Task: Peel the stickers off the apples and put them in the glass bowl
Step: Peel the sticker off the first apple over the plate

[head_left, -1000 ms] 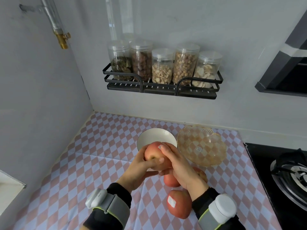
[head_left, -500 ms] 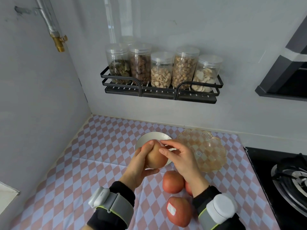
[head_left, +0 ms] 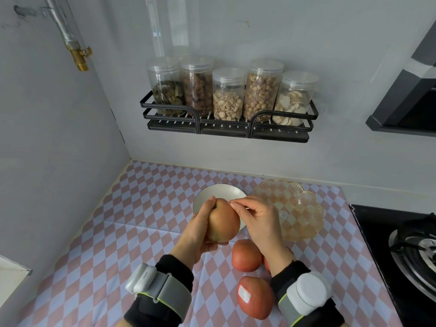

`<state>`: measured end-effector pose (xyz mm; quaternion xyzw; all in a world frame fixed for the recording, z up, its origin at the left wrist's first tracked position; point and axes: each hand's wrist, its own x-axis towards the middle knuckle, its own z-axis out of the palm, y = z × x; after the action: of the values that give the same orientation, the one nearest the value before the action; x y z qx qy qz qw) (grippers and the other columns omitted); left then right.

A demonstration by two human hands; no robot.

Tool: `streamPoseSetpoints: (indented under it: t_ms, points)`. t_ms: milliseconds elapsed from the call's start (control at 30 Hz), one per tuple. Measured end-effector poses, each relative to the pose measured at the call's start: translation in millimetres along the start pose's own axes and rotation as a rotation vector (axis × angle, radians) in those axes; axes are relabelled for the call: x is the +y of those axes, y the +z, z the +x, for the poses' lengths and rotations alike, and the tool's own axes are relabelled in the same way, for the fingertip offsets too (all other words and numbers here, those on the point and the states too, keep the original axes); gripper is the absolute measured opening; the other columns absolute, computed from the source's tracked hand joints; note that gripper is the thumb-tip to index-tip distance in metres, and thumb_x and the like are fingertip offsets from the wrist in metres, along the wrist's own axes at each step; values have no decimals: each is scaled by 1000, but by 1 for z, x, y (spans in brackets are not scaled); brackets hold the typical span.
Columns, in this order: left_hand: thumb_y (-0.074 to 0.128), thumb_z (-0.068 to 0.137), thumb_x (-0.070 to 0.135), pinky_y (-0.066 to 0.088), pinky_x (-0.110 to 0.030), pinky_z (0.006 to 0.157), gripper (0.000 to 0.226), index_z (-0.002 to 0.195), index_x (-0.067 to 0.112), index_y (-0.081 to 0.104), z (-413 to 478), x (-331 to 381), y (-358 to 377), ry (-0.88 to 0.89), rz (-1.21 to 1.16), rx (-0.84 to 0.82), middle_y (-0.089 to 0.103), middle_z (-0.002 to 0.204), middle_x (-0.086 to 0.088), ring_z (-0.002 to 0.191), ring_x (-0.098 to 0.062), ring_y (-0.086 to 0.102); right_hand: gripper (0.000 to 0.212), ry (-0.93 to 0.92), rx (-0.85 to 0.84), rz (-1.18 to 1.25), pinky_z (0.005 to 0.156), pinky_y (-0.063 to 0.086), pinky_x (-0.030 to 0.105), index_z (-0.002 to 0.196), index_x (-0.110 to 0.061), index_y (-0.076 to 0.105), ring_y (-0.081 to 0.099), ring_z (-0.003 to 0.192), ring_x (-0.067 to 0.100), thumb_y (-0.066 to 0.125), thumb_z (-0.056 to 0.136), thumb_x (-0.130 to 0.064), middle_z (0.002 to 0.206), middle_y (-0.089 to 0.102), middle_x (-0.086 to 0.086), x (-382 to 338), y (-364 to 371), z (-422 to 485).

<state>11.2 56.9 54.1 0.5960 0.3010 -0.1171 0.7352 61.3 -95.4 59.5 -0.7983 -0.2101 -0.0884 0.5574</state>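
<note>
head: apple (head_left: 223,221) in left hand (head_left: 197,232)

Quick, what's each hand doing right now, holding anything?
Left hand: closed around the apple, holding it above the counter.
Right hand: fingertips pinched at the apple's top; whether they grip a sticker cannot be told.

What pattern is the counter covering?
Pink and pale-blue diamond check on the counter covering; head view, the only one.
</note>
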Motion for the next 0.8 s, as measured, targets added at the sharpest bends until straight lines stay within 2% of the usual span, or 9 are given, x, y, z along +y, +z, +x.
streamPoseSetpoints:
  t_ms: [100, 267, 433, 533, 667, 733, 800]
  points:
    - [49, 83, 75, 46, -23, 44, 68, 119, 18, 61, 0, -1, 1, -32, 28, 2, 79, 90, -20, 66, -30, 76, 9, -44, -19, -59, 69, 56, 30, 91, -18, 79, 69, 81, 9, 71, 87, -15, 85, 76, -5, 3, -3, -1]
    - [47, 82, 78, 39, -19, 38, 73, 116, 14, 61, -3, 0, -1, -111, 89, -14, 80, 88, -20, 63, -30, 74, 11, -98, -155, -108, 70, 57, 27, 94, -20, 78, 69, 83, 7, 69, 89, -17, 88, 76, -7, 7, -16, 0]
    - [43, 82, 79, 34, -19, 38, 77, 115, 12, 62, -4, 1, 2, -150, 125, -11, 79, 86, -19, 63, -30, 74, 23, -252, -123, -313, 59, 54, 28, 85, -18, 76, 64, 68, 11, 57, 90, -31, 77, 73, -5, -2, -16, 2]
    - [40, 85, 78, 31, -20, 37, 75, 114, 14, 63, -4, 3, 3, -147, 137, -14, 79, 85, -18, 62, -30, 73, 12, -297, -100, -371, 56, 54, 32, 82, -14, 76, 63, 65, 15, 66, 88, -18, 73, 72, -2, -4, -17, 3]
    - [40, 86, 77, 30, -19, 36, 70, 111, 15, 63, -6, 3, 4, -147, 158, -14, 79, 80, -16, 59, -30, 74, 6, -286, -95, -382, 57, 55, 34, 80, -12, 74, 65, 64, 17, 70, 84, -11, 73, 72, 0, -2, -15, 4]
    - [40, 87, 76, 29, -18, 37, 69, 110, 16, 63, -6, 3, 4, -149, 159, -12, 79, 80, -15, 60, -30, 74, 7, -234, -112, -326, 60, 56, 32, 80, -13, 74, 65, 67, 14, 68, 84, -15, 74, 72, -2, -1, -15, 4]
    - [40, 87, 76, 29, -18, 37, 70, 112, 15, 63, -6, 3, 3, -147, 158, -4, 79, 81, -16, 60, -30, 74, 14, -149, -152, -200, 64, 56, 24, 82, -17, 75, 66, 71, 8, 65, 84, -27, 77, 73, -7, -1, -17, 2]
